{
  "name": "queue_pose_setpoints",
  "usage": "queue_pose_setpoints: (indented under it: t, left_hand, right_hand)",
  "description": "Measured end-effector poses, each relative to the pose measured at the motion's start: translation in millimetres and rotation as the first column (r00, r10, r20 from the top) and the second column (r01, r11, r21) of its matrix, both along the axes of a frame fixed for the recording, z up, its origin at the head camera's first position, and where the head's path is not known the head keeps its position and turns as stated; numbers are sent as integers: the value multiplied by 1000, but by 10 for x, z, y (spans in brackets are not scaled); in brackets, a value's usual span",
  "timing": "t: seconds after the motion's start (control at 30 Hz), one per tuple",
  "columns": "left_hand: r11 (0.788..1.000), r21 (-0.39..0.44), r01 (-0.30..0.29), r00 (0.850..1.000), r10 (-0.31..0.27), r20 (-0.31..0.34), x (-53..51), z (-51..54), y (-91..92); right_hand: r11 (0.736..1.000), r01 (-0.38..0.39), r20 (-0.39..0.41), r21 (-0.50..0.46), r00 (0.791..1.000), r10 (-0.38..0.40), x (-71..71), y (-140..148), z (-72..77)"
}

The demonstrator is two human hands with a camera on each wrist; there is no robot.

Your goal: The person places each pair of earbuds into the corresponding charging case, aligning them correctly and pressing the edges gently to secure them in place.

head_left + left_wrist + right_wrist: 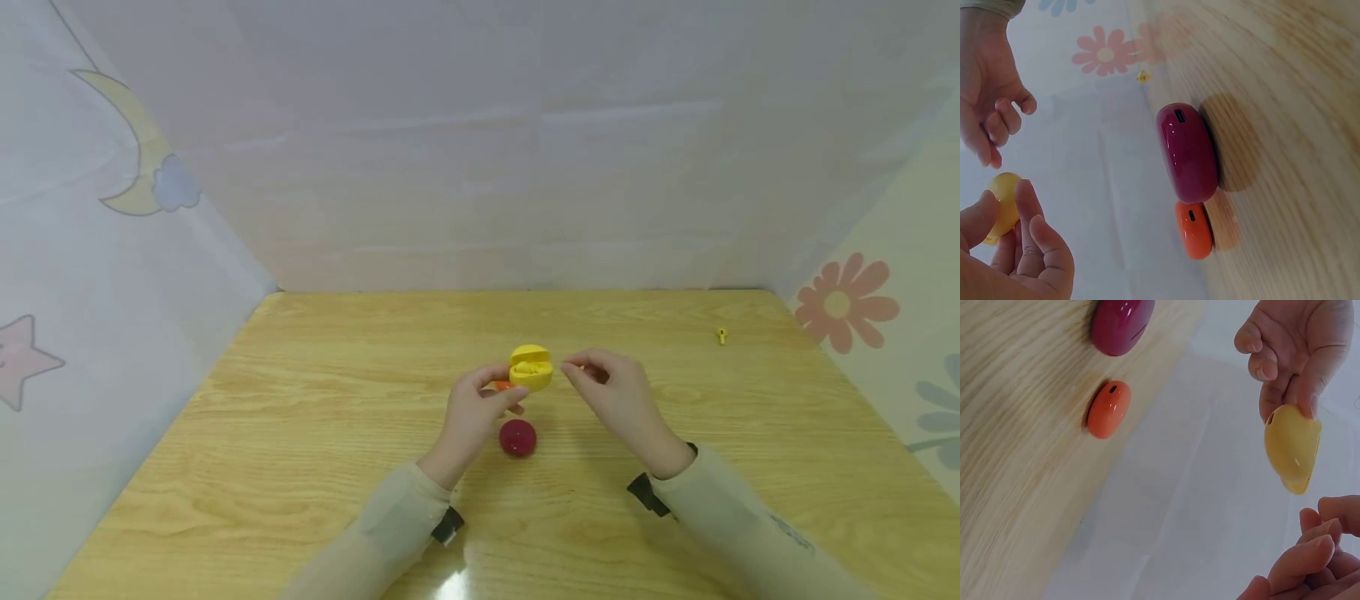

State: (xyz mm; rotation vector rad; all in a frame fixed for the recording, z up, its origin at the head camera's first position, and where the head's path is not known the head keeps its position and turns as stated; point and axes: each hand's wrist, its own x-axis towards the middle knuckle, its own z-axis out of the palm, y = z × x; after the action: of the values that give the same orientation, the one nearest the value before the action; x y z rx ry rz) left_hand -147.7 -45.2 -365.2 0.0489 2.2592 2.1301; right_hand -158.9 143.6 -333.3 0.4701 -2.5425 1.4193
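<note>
My left hand (480,404) holds a yellow earbud case (531,379) with its lid raised, pinched between thumb and fingers above the table. Rounded yellow shapes show inside it. Just to the right, my right hand (618,400) has thumb and fingertips drawn together, apart from the case. A sliver of yellow, apparently an earbud (581,367), shows at those fingertips; most of it is hidden, and the wrist views do not show it. In the right wrist view the yellow case (1292,442) is seen from its outer side.
A dark red case (517,437) lies on the wooden table (315,467) below the hands. Beyond it is an orange case (1194,231), partly covered by my left hand in the head view. Another yellow earbud (722,336) lies at the far right. Printed cloth walls border the table.
</note>
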Motion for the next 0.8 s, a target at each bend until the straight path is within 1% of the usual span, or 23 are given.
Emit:
queue_pose_setpoints:
  t: [0.07,0.23,0.37,0.63,0.8]
  left_hand:
    - [1000,-11,-9,1000,9,2,-1,-1,-6]
    - [1000,-2,-18,1000,18,-1,-1,12,-8]
    - [1000,1,-21,1000,21,-5,5,20,-8]
    - [1000,-2,-16,1000,16,9,-21,20,-16]
    - [1000,11,-10,1000,9,21,-35,20,-20]
  right_hand:
    - [1000,11,1,9,1000,-11,-5,42,-9]
    - [999,36,7,38,999,-36,-10,154,-6]
    - [998,40,11,57,999,-41,-13,258,-15]
    - [995,59,-8,84,998,-59,-25,461,-48]
    - [992,72,-18,102,997,-70,-43,551,-68]
